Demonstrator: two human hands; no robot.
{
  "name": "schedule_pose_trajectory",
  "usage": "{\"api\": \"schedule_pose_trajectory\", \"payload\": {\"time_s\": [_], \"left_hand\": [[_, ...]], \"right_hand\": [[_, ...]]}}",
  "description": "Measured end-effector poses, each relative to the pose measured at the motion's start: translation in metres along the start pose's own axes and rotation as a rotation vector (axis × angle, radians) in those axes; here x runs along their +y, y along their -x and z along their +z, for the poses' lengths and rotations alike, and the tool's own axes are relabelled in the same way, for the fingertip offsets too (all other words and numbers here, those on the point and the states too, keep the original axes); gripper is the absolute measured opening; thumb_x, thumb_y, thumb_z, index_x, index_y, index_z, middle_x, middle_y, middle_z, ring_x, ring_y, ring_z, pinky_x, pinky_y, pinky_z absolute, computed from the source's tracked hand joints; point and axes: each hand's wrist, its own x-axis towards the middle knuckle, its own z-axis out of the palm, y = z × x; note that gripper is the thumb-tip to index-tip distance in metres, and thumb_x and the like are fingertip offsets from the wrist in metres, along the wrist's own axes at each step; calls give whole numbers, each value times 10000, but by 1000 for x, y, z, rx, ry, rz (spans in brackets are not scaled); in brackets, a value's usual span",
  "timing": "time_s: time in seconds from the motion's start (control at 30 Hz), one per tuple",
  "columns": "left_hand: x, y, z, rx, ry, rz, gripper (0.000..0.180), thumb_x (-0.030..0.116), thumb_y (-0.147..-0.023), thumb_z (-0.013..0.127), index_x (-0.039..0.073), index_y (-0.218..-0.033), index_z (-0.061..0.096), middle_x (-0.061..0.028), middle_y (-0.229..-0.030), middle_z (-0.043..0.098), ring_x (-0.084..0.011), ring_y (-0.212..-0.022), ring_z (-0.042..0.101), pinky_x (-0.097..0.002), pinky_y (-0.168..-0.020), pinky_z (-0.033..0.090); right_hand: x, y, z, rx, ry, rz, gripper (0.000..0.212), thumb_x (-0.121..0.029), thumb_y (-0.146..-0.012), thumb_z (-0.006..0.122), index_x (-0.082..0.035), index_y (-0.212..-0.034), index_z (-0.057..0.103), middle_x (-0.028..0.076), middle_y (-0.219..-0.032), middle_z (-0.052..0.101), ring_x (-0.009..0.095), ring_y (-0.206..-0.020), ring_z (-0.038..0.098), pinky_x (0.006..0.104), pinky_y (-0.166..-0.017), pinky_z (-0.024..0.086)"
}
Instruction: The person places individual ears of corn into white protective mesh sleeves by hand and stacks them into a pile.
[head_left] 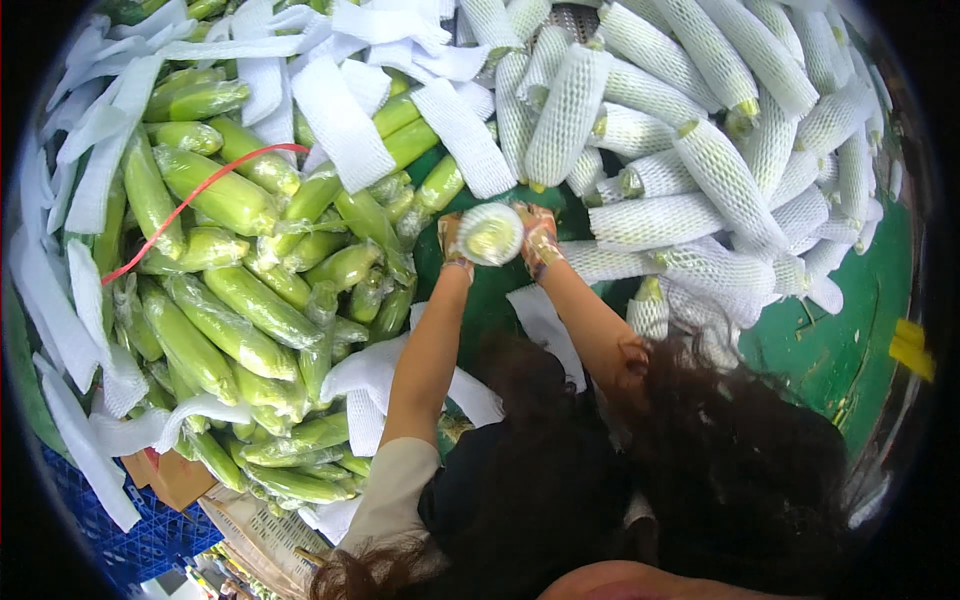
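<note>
An ear of corn in a white foam net sleeve [490, 235] is held upright between my hands, its pale green end facing me. My left hand [454, 240] grips the sleeve from the left, and my right hand [538, 238] closes on it from the right. Fingers of both hands are partly hidden behind the sleeve. To the left lies a heap of green corn ears in clear film [240, 310]. Flat white foam net sleeves [340, 125] are strewn over that heap. A pile of sleeved corn ears [690, 80] fills the right side.
A green work surface [800, 350] shows under the piles. A red strap [195, 195] curves across the left heap. At the lower left are a blue plastic crate [160, 535] and brown cardboard [180, 480]. Yellow tape [912, 350] is on the right edge.
</note>
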Motion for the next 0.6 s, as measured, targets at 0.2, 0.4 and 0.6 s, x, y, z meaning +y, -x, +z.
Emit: {"api": "schedule_pose_trajectory", "payload": {"time_s": [0.2, 0.4, 0.6], "left_hand": [[120, 80, 104, -43, -352, 585, 214, 166, -795, 506, -27, -887, 524, -108, -807, 579, -198, -712, 548, -283, -626, 426], [168, 80, 68, -182, 128, 433, 196, 174, -822, 538, -6, -902, 537, -52, -734, 556, -124, -596, 517, -229, -526, 428], [121, 82, 23, -79, -119, 212, 204, 198, -799, 557, 10, -877, 558, -72, -732, 572, -140, -582, 524, -240, -504, 415]], "right_hand": [[-72, 37, -70, -83, 122, -236, 358, -227, -844, 397, -23, -1135, 437, 131, -1084, 492, 215, -963, 486, 314, -818, 404], [-269, -20, -106, -30, 52, -402, 364, -300, -843, 407, -11, -1042, 502, 122, -878, 559, 222, -770, 542, 304, -671, 450], [-231, -81, 31, -85, 1068, -324, 557, -429, -769, 526, -39, -1155, 433, 247, -1073, 517, 349, -991, 520, 428, -846, 411]]}}
